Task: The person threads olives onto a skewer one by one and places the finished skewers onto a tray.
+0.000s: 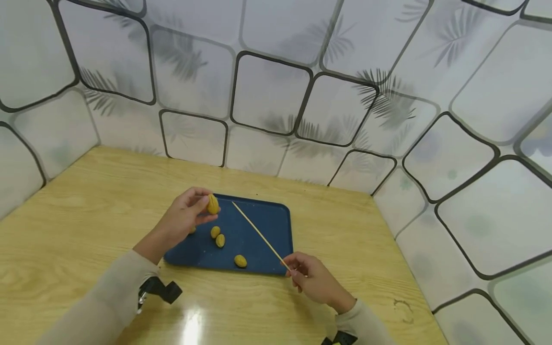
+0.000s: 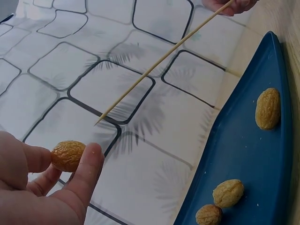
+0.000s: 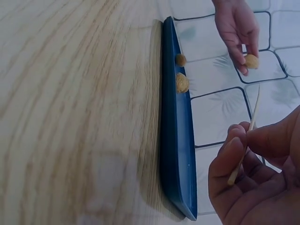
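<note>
My left hand (image 1: 181,219) pinches a wrinkled yellow dried fruit (image 1: 213,204) between thumb and fingers, raised above the left part of the blue tray (image 1: 269,218). A thin bamboo skewer (image 1: 258,232) slants over the tray, its lower end gripped by the thumb and fingers of my right hand (image 1: 314,279). In the left wrist view, the skewer's pointed tip (image 2: 97,123) is near the held fruit (image 2: 68,155), with a gap between them. Several similar fruits lie on the tray, among them one near its front edge (image 1: 240,261) and a pair (image 2: 228,192) lying close together.
The tray lies on a light wood table (image 1: 233,306) with its low rim raised all round. Patterned wall covering (image 1: 271,96) closes off the back and right side of the table. A dark strap with a camera (image 1: 160,290) sits on my left wrist.
</note>
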`<state>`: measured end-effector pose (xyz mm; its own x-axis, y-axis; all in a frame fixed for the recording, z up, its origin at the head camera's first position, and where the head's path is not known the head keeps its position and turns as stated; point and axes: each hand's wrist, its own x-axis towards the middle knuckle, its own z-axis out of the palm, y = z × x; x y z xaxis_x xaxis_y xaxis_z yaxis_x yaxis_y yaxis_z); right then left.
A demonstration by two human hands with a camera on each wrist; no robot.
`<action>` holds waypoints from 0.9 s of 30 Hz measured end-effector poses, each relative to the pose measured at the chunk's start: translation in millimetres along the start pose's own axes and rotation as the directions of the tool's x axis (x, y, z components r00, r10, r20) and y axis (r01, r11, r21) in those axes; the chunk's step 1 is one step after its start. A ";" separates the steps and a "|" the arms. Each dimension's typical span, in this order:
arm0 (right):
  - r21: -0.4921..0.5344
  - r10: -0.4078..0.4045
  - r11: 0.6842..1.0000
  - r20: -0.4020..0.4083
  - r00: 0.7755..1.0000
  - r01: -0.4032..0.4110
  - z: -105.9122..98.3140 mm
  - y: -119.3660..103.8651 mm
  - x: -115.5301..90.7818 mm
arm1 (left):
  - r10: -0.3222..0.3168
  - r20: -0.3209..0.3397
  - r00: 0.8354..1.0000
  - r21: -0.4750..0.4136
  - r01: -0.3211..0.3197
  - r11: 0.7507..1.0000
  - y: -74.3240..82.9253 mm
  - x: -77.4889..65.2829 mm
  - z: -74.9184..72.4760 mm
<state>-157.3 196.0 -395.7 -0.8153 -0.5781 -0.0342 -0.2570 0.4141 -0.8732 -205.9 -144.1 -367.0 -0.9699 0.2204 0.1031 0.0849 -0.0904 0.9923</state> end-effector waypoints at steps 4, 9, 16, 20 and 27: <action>0.000 -0.021 1.000 0.014 1.000 0.021 1.8 -3.4 -0.8 | 0.003 -0.007 1.000 -0.014 -0.003 1.000 2.8 0.2 0.3; -0.001 -0.017 1.000 0.010 1.000 0.017 3.7 -6.8 0.3 | 0.012 -0.011 1.000 -0.010 -0.012 1.000 3.9 -1.1 -0.4; -0.024 -0.010 1.000 0.021 1.000 0.011 5.0 -9.6 3.6 | 0.004 -0.020 1.000 -0.051 -0.005 0.999 3.7 -2.0 -2.5; -0.042 -0.019 0.999 0.019 1.000 0.020 6.1 -9.9 4.4 | -0.002 -0.020 1.000 -0.080 0.000 0.997 4.0 -2.6 -2.6; -0.054 -0.030 0.998 0.011 0.999 0.031 7.5 -9.4 4.1 | -0.020 -0.033 0.999 -0.109 0.017 0.994 3.0 -3.0 -1.9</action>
<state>-154.3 184.5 -391.3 -0.8013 -0.5981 -0.0131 -0.3098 0.4336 -0.8462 -203.2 -146.9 -364.4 -0.9784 0.1902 0.0806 0.0435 -0.1918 0.9805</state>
